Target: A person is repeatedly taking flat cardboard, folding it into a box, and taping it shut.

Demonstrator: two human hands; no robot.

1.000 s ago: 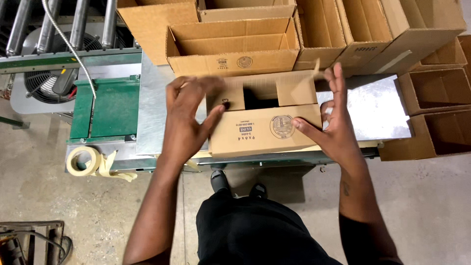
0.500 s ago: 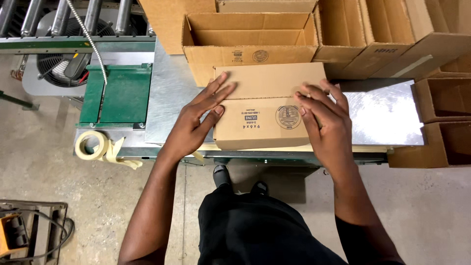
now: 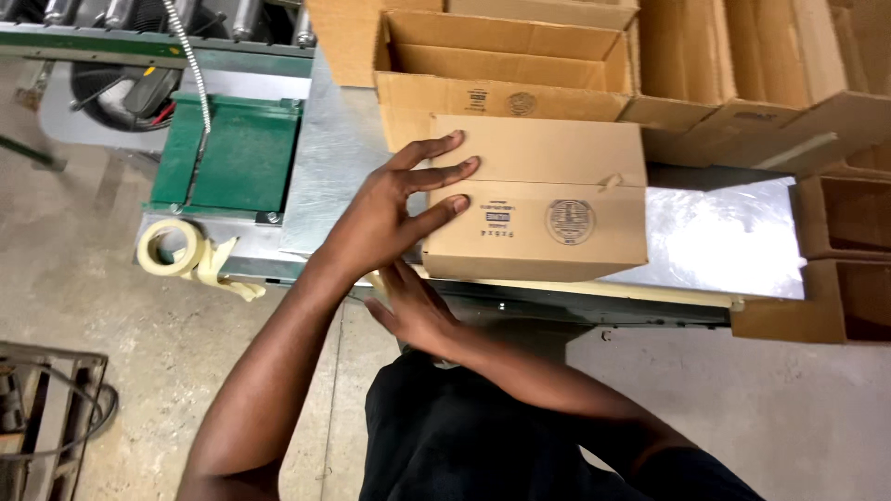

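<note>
A closed cardboard box [image 3: 538, 199], its top flaps folded flat and meeting along a seam that runs across its top, sits on the shiny metal worktable [image 3: 715, 246], close to the table's near edge and roughly at the centre of the view. The left hand [image 3: 394, 209] lies at the box's 9 o'clock, palm down, with its fingers [image 3: 444, 174] spread and resting flat across the left end of the flaps; it presses on the box rather than closing around anything. The right hand [image 3: 418, 311] is lower, at the box's 7 o'clock, just under the table's front edge, with fingers straight and loosely together, pointing up toward the box's lower left corner; whether the fingertips touch the box or the table edge cannot be told, and it holds nothing. At 12 o'clock from the closed box, touching its far side, stands an open cardboard box [image 3: 506, 70] with its flaps up. More open cartons [image 3: 742, 74] crowd the table from 1 to 3 o'clock, some hanging past the right end. At 9 o'clock, well apart from the box, a green plate [image 3: 237, 158] is fixed to the left end of the table, and a roll of pale masking tape [image 3: 172, 249] hangs at its near corner with a loose tail. Metal rollers [image 3: 148, 11] run along the upper left. The floor is bare concrete [image 3: 111, 325].
</note>
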